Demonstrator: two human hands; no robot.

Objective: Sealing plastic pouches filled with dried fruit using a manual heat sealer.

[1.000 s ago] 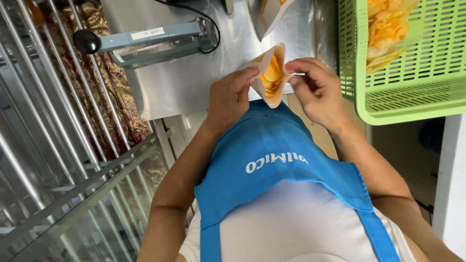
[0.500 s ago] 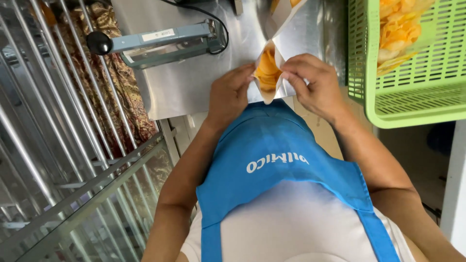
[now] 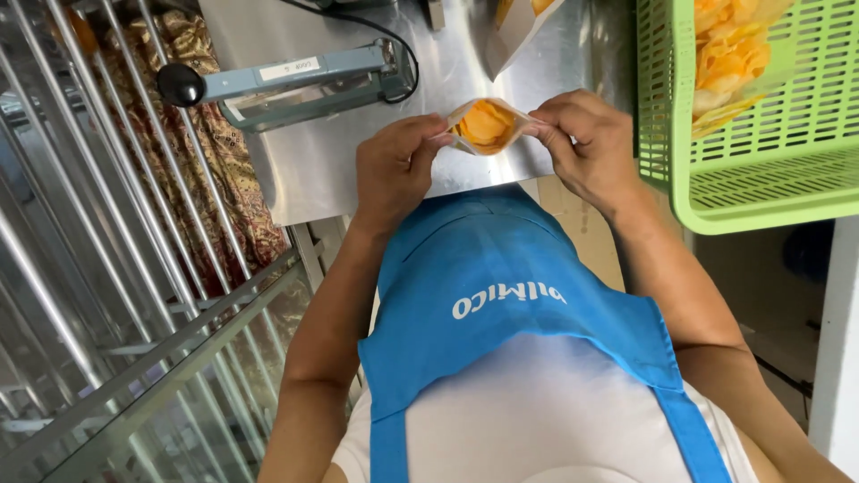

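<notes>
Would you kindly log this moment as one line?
left hand + right hand: pinch pouch of chips open | heat sealer behind | green basket right

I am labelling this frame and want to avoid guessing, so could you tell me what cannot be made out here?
All in the head view:
- The pouch: its lower part is hidden behind the left hand and right hand; only the open mouth and orange chips show.
- The green basket: cut off by the top and right edges.
- The second pouch: cut off by the top edge.
- The heat sealer: whether it is switched on cannot be told.
</notes>
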